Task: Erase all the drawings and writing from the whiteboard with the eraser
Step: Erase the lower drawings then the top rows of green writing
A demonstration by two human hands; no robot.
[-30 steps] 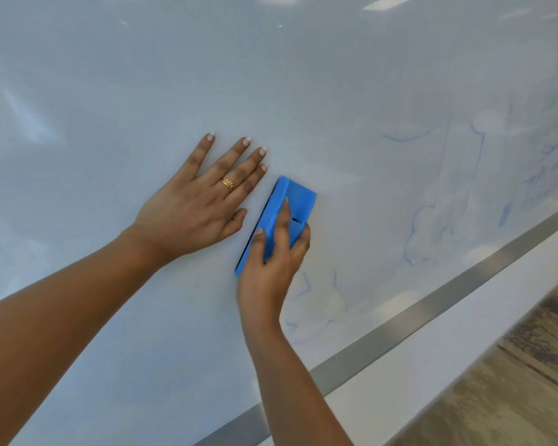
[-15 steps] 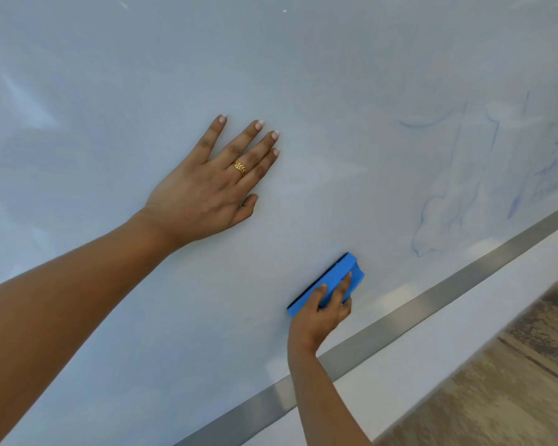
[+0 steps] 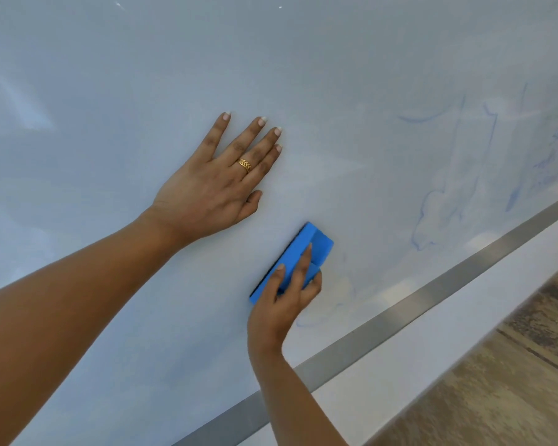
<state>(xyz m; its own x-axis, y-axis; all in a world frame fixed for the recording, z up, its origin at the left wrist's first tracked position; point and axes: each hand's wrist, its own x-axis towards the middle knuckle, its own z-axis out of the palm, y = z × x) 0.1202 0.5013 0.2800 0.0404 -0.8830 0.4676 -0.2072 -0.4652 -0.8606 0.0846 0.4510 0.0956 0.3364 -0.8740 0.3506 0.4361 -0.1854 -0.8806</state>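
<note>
So the right hand (image 3: 279, 304) has its grip closed around the blue eraser (image 3: 298, 257), pressing it flat on the whiteboard (image 3: 110, 75), low down and not far above the metal bottom frame (image 3: 400, 317). The left hand (image 3: 218, 188) is just planted palm-down on the board, fingers spread, holding nothing, gold ring (image 3: 245, 164) on one finger. It sits up and to the left of the eraser. Faint blue marker lines (image 3: 432, 220) and smudges are over on the right side, plus a pale trace just right of the eraser hand. Wooden floor (image 3: 496, 381) bottom right.
</note>
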